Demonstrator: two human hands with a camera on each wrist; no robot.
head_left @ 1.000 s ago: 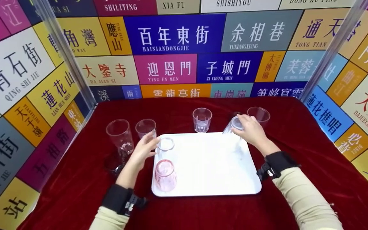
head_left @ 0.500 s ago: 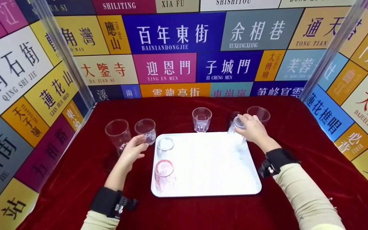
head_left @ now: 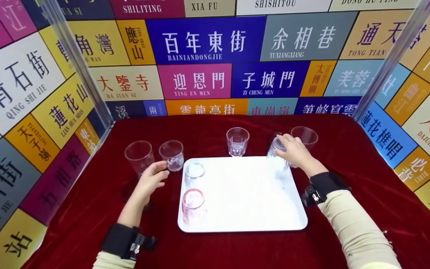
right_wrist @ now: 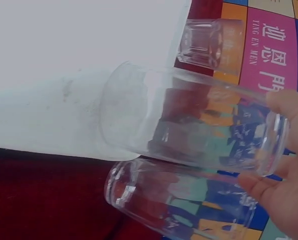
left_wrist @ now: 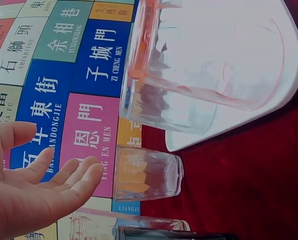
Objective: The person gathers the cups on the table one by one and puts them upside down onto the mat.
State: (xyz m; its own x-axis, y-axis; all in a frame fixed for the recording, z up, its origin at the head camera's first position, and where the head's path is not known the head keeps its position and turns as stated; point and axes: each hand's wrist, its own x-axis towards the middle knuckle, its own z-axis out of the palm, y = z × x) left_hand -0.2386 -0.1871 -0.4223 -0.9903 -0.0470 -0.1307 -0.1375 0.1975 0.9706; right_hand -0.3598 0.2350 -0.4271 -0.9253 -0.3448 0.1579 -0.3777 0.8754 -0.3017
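Nearest on the white tray [head_left: 245, 220], at its near-left corner, a pinkish glass [head_left: 193, 206] stands upside down, with a small clear glass [head_left: 194, 171] just behind it, also inverted I think, though the glare makes it hard to call. They look parked rims-down, tidy along the left edge.

Left of the tray, over the red tabletop [head_left: 88, 209], the left hand [head_left: 151, 179] hovers with fingers [left_wrist: 73, 172] loosely spread and holding nothing. It sits near a short glass [head_left: 171, 155] and a tall glass [head_left: 139, 156], both upright on the cloth. Compared with a second ago it has pulled back from the tray's left edge toward those two.

At the tray's far-right corner, the right hand [head_left: 293, 151] grips an inverted tumbler [head_left: 277, 158] by its base, fingers [right_wrist: 284, 107] curled round it, rim down on the tray. A second ago the tumbler was tilted; now it's pretty much upright.

Behind, a glass [head_left: 237, 141] and another glass [head_left: 304, 136] wait upright on the cloth.
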